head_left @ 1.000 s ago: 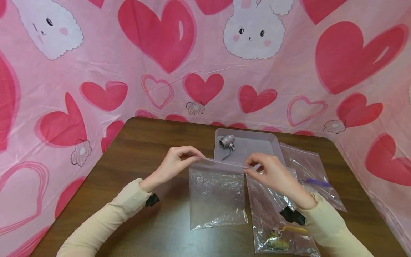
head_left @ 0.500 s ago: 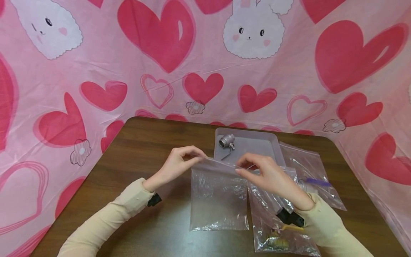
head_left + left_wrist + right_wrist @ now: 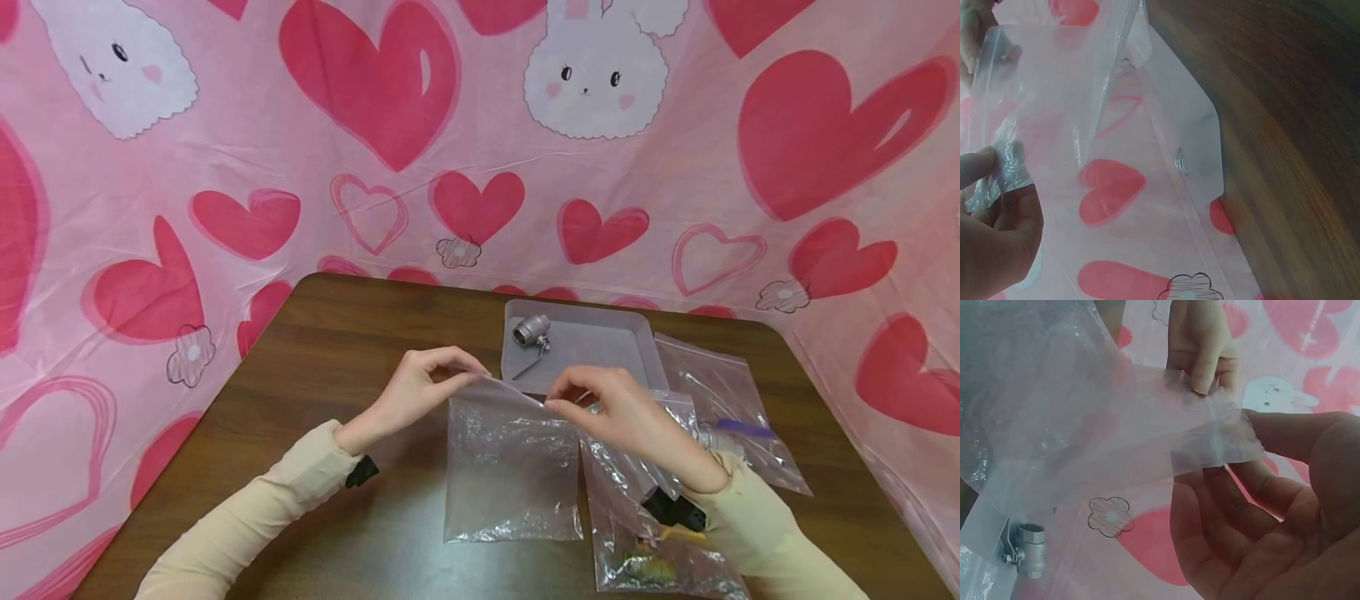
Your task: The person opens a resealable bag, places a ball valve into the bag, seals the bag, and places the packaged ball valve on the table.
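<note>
A clear zip bag (image 3: 513, 479) hangs upright in front of me, flat and with nothing visible inside. My left hand (image 3: 427, 385) pinches its top edge near the left corner between thumb and fingers. Further right along the same edge, my right hand (image 3: 618, 410) pinches the zip strip, fingers bent. The right wrist view shows the right thumb and index finger on the folded top of the bag (image 3: 1141, 419), with the left hand (image 3: 1204, 347) just beyond. Between the hands the edge slopes down to the right.
A pale plastic tray (image 3: 600, 342) behind the hands holds a metal ball valve (image 3: 531, 330) with a lever. Right of the held bag lies another clear bag (image 3: 618, 492) containing yellowish items. A further bag (image 3: 712, 379) with a purple strip lies behind it.
My right hand has slid left along the bag's top edge, closer to my left hand. The left hand has shifted slightly right, and the edge now slopes more steeply.
</note>
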Demonstrator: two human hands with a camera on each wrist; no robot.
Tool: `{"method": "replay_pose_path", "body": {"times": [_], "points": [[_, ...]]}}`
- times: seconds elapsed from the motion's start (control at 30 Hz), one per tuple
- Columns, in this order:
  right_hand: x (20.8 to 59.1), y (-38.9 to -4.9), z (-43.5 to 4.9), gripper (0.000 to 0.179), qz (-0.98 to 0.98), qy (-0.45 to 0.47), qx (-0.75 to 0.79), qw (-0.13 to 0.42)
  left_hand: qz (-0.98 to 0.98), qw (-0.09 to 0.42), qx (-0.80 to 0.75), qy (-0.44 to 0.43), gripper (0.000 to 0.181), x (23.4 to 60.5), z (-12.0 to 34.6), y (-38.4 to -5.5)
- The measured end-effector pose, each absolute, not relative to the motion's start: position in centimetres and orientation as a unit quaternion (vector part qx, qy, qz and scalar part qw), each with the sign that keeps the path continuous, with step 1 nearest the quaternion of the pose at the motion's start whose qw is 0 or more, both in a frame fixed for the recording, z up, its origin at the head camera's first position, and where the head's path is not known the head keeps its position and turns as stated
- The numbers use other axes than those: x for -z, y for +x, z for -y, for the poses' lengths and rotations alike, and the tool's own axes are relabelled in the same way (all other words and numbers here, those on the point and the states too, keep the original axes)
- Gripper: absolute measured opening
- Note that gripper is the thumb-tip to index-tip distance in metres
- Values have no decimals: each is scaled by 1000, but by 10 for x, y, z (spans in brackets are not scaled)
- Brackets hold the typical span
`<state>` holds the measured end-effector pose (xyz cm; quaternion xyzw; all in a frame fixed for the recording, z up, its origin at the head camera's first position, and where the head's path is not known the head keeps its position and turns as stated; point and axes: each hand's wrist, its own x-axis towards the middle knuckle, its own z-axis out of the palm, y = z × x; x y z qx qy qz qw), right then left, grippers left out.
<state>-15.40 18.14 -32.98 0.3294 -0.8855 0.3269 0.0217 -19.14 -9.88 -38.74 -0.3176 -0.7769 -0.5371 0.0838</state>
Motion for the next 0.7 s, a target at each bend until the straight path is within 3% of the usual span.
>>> {"method": "replay_pose_path", "body": {"times": [0.43, 0.7], "points": [[333, -155, -177, 10, 882, 365, -295, 30, 773, 72, 531, -340, 11, 389, 97, -192], [333, -156, -174, 16, 887, 372, -271, 44, 770, 138, 444, -437, 15, 393, 96, -197]]}}
